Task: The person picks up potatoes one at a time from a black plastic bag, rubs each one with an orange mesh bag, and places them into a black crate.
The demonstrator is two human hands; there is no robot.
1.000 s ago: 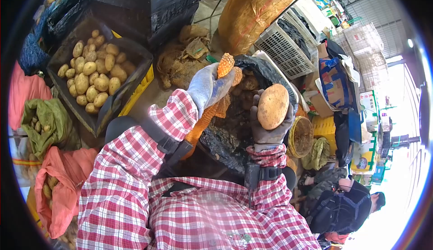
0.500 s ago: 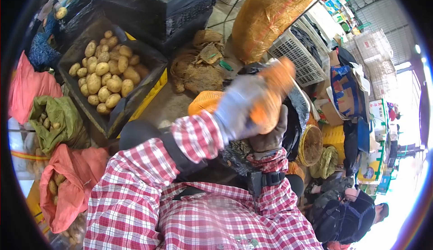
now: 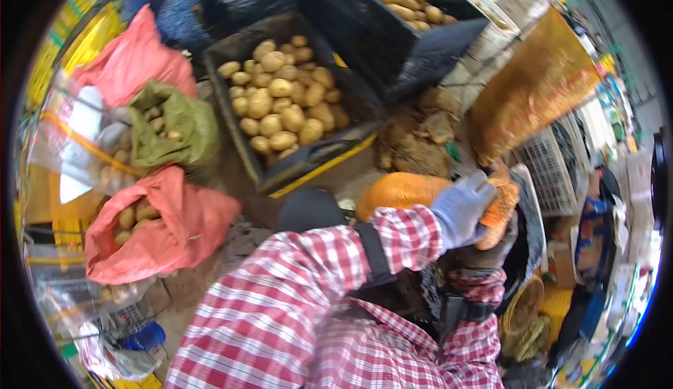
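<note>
My left hand [image 3: 459, 210], in a pale grey-blue glove, is closed around a bunched orange mesh cloth [image 3: 502, 203]. The cloth lies against a potato [image 3: 488, 237], whose bare end shows below it. Under the potato is my right hand [image 3: 499, 252] in a dark, dirty glove, closed on it and partly hidden by the left hand and the cloth. Both hands are above a container lined with black plastic [image 3: 529, 231]. A full orange mesh sack [image 3: 399, 191] lies just left of my left hand.
Potatoes fill a black-lined crate [image 3: 252, 161] ahead, and another crate [image 3: 413, 59] stands behind it. On the left are an open red sack [image 3: 189, 213] and a green sack [image 3: 189, 126]. A tall golden sack [image 3: 536, 84] and a white crate [image 3: 547, 171] stand at the right.
The view has swung left, so the surroundings sit farther right in the picture. My left hand was blurred with motion over the potato and is now sharper, still at the cloth.
</note>
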